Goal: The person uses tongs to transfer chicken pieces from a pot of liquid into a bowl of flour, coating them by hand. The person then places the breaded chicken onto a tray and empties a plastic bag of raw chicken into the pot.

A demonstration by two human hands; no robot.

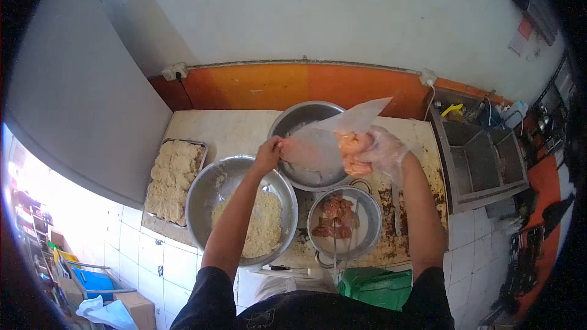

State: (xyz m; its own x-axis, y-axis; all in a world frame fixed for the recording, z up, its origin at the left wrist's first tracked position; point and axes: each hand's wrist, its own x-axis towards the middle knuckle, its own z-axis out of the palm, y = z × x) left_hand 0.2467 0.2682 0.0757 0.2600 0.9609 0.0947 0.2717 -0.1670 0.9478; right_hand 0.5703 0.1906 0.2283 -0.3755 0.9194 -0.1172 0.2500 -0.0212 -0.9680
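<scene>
My left hand point(268, 154) is closed on one end of a clear plastic bag point(312, 146), which stretches over the large steel bowl point(284, 121) at the back. My right hand point(386, 151), in a clear plastic glove, grips raw chicken pieces point(353, 153) at the bag's other end. Just below them, a steel pot point(376, 214) holds more raw meat point(336, 219) in a whitish liquid, with a thin metal utensil standing in it. Under my left forearm sits a wide steel bowl point(194, 208) of pale crumbly flour point(263, 223).
A tray of coated pieces point(174, 180) lies at the left of the worktop point(232, 128). A knife-like tool point(396, 214) rests on the stained right part. Beyond the right edge is a metal sink point(489, 162); a green bin point(376, 287) stands below the front edge.
</scene>
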